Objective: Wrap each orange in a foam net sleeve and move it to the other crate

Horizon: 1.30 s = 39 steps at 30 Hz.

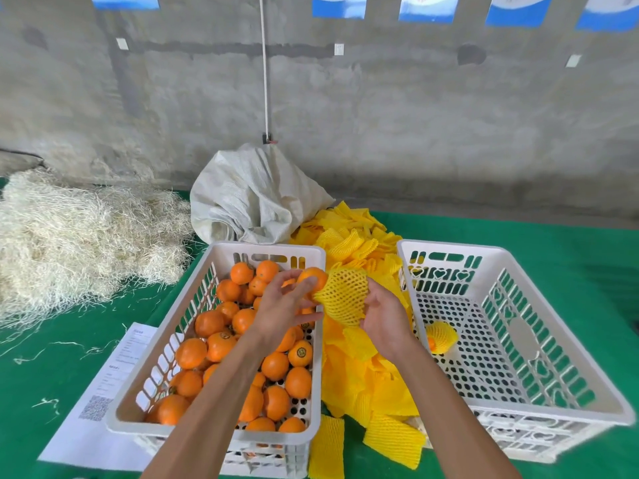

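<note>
reaching forward over the near rim of the left crate (193, 307), the left hand (288, 307) grips an orange (313, 280) with curled fingers and thumb, holding it above that crate's far right corner. beside it, the right hand (382, 318) grasps a yellow foam net sleeve (344, 295), stretched open and touching the orange's right side; the fruit is only partly in the sleeve's mouth. both forearms are bare and angle inward from the bottom edge. the left crate is white slotted plastic, filled with loose oranges (273, 366), several bearing small round stickers. to the right of it lies a heap of flat yellow foam sleeves (366, 375), spilling to the near edge, and beyond the heap stands the right crate (560, 326), also white and perforated, holding one wrapped orange (440, 337) near its left wall. everything sits on a green table cover (553, 243). left of the left crate lie a printed paper sheet (114, 378) and a pile of pale straw-like shreds (69, 243); behind it slumps a woven white sack (252, 198). a rough grey concrete wall (415, 115) backs the table.
</note>
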Available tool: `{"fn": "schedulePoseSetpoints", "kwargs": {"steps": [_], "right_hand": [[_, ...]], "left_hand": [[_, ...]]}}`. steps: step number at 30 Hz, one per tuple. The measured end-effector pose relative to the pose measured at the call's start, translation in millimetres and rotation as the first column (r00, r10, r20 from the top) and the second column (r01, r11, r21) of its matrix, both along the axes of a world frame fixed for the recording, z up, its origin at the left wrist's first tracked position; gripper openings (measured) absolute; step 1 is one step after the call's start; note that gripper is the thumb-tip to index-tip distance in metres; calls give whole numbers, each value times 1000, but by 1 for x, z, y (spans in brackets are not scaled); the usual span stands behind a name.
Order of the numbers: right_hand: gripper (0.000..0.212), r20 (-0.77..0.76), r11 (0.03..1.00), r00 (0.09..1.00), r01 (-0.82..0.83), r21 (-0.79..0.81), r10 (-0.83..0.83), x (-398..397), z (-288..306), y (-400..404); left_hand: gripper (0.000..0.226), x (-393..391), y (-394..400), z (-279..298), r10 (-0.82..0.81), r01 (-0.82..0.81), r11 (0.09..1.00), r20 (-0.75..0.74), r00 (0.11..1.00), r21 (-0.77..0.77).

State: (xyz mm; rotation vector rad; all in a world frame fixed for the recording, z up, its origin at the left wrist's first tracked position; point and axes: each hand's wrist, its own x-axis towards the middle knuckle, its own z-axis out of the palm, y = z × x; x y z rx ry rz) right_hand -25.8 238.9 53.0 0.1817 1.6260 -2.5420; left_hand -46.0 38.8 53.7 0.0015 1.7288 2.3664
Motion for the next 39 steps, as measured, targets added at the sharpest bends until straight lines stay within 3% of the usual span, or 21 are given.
{"fn": "schedulePoseSetpoints", "kwargs": {"steps": [5, 8, 12, 14, 17, 19, 20, 24, 27, 31, 36, 39], "right_hand": [[30, -175, 966, 982, -23, 257, 70, 2, 1, 4], [27, -264, 857, 962, 74, 510, 74, 1, 0, -1], [35, -283, 708, 959, 185, 682, 22, 0, 0, -6], [42, -302, 585, 952, 216, 782, 53, 2, 2, -7], [43, -345, 332, 930, 288, 898, 126, 6, 3, -11], [44, -405, 252, 904, 363, 897, 139, 7, 2, -12], [47, -430, 278, 892, 382, 881, 138, 7, 2, -11], [64, -457, 577, 887, 337, 744, 71, 6, -5, -8], [72, -495, 704, 868, 364, 610, -20, 10, -11, -7], [78, -614, 711, 781, 497, 497, -116, 11, -15, -8], [82, -564, 725, 817, 461, 512, -122, 13, -21, -7], [72, -569, 742, 812, 463, 485, -134, 15, -28, -6]], "left_hand": [[46, 2, 9, 1, -40, 40, 999, 23, 999, -2], [38, 6, 21, -1, -63, 62, 997, -13, 998, -46], [47, 13, 35, 0, -122, 108, 990, 161, 979, 91], [54, 18, 38, 2, -216, 190, 969, 170, 961, 155], [66, 24, 42, 5, -288, 286, 958, 86, 954, 27], [64, 27, 47, 6, -284, 284, 959, 73, 956, 3], [57, 28, 48, 8, -265, 265, 964, 73, 961, 21], [46, 24, 48, 12, -187, 162, 975, 171, 967, 150], [46, 19, 48, 12, -194, 127, 955, 240, 951, 269], [54, 16, 51, 10, -227, 88, 903, 293, 929, 421], [56, 5, 61, 6, -161, -28, 860, 325, 932, 509], [58, -1, 66, 8, -133, -98, 828, 363, 922, 552]]}}
